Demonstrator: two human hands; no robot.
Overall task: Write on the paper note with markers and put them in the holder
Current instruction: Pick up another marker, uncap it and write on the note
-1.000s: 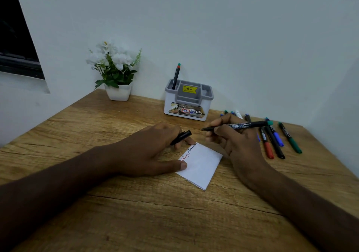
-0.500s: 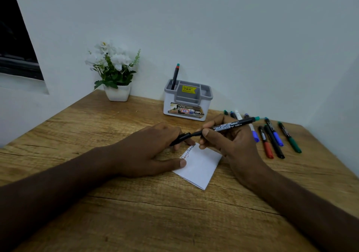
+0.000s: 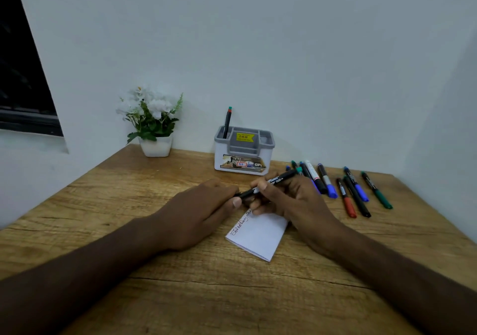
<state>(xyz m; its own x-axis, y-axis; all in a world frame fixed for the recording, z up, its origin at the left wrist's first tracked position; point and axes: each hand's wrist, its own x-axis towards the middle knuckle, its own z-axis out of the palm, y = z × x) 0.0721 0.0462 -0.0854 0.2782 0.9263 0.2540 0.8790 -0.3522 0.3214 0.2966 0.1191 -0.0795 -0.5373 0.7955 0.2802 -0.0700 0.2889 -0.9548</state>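
A folded white paper note (image 3: 259, 234) with a line of handwriting along its left edge lies on the wooden table (image 3: 180, 296). My right hand (image 3: 289, 203) grips a black marker (image 3: 277, 179) with a green end, just above the note's far end. My left hand (image 3: 196, 213) pinches the marker's black cap (image 3: 238, 194), which meets the marker's tip. The grey and white holder (image 3: 244, 154) stands against the wall with one marker (image 3: 227, 121) upright in its left slot.
Several loose markers (image 3: 346, 187) in blue, red, black and green lie in a row right of my hands. A white pot of white flowers (image 3: 152, 123) stands at the back left. A dark window (image 3: 20, 76) is on the left wall.
My right hand brought the marker leftward and down until its tip entered the cap held by my left hand. My left hand has lifted off the note's edge.
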